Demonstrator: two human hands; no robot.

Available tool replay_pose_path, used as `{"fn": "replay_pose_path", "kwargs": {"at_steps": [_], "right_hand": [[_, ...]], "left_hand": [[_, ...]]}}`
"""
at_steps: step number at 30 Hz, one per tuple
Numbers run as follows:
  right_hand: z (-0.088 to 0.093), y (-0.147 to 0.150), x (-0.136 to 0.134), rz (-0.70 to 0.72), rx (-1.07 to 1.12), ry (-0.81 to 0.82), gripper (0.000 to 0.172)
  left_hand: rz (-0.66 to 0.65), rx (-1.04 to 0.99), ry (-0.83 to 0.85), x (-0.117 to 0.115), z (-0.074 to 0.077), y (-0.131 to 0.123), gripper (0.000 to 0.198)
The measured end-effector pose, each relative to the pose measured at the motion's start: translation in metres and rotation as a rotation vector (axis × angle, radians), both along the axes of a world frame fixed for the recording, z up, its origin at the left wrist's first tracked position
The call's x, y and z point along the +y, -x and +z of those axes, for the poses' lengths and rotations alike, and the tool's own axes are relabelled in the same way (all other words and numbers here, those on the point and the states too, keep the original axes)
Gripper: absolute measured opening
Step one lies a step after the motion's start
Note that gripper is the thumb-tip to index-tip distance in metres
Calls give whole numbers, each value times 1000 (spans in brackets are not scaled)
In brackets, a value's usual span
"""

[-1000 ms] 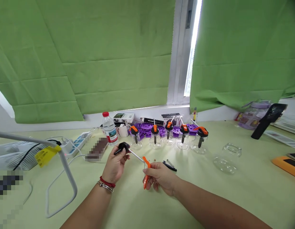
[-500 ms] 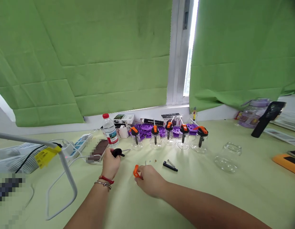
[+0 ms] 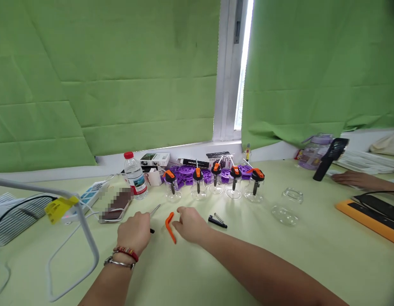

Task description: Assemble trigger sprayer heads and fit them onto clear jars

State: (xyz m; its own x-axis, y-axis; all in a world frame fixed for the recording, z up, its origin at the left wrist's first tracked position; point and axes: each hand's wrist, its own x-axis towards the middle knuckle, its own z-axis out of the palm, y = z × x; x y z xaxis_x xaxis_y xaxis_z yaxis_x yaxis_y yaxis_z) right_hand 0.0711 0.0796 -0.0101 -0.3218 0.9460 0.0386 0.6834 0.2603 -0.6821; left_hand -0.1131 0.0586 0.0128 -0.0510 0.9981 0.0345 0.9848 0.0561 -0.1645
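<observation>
My left hand (image 3: 133,233) is closed around a black lid-like part (image 3: 152,230), mostly hidden by the fingers. From it a thin metal rod (image 3: 155,209) sticks out toward the back right. An orange curved lever (image 3: 170,228) lies on the table between my hands. Just right of it, my right hand (image 3: 192,225) rests low over the table, thumb and index finger apart, nothing visible between them. Beyond that hand lie a black tube (image 3: 218,222) and a small metal spring (image 3: 219,217).
Several glass jars with black-and-orange tops (image 3: 233,187) line the back before purple parts (image 3: 186,172). A water bottle (image 3: 135,178) and phone (image 3: 117,205) stand left, near a grey lamp frame (image 3: 88,231). An open glass jar (image 3: 288,208) and another person's hand (image 3: 350,178) are right.
My right hand has let go of the orange lever, which now lies on the table. My left hand has drawn nearer with the black part. Another person's hand has appeared at the right.
</observation>
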Motion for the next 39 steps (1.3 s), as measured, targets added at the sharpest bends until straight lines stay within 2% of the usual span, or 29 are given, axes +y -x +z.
{"fn": "replay_pose_path", "kwargs": {"at_steps": [3,8,12,15,18,23,27,30,34,35,37,39], "right_hand": [[7,-31,10,-35,88,-40,36],[17,-101,11,-180,105,-256,25],[7,-152,-15,-166,-6,-226,19],[-7,-181,-37,-133,-84,-165,18],[-17,-197,-47,-185,-97,-113,20],[-17,-199,-42,-219,-35,-99,22],[-15,-194,-44,-176,5,-145,19],[-13,-193,-48,-168,55,-177,20],[3,-186,-50,-187,234,-134,32],[10,-181,-49,-184,312,-97,36],[25,-168,-45,-167,486,19,42],[37,-151,-38,-119,657,165,47]], "left_hand": [[-31,19,1,-4,3,-4,32],[-115,-47,-217,-3,0,-17,38],[-212,-327,-382,8,-8,-30,46],[-116,-672,-322,29,-13,-41,54],[53,-983,-285,60,-12,-54,52],[131,-1095,-374,106,-12,-68,45],[147,-1224,-406,118,-11,-71,32],[80,-1347,-429,108,2,-72,32],[-109,-1521,-358,62,30,-73,33],[-188,-1585,-291,45,36,-73,35],[-439,-1869,67,13,43,-73,39],[-577,-1980,380,-14,44,-72,44]]}}
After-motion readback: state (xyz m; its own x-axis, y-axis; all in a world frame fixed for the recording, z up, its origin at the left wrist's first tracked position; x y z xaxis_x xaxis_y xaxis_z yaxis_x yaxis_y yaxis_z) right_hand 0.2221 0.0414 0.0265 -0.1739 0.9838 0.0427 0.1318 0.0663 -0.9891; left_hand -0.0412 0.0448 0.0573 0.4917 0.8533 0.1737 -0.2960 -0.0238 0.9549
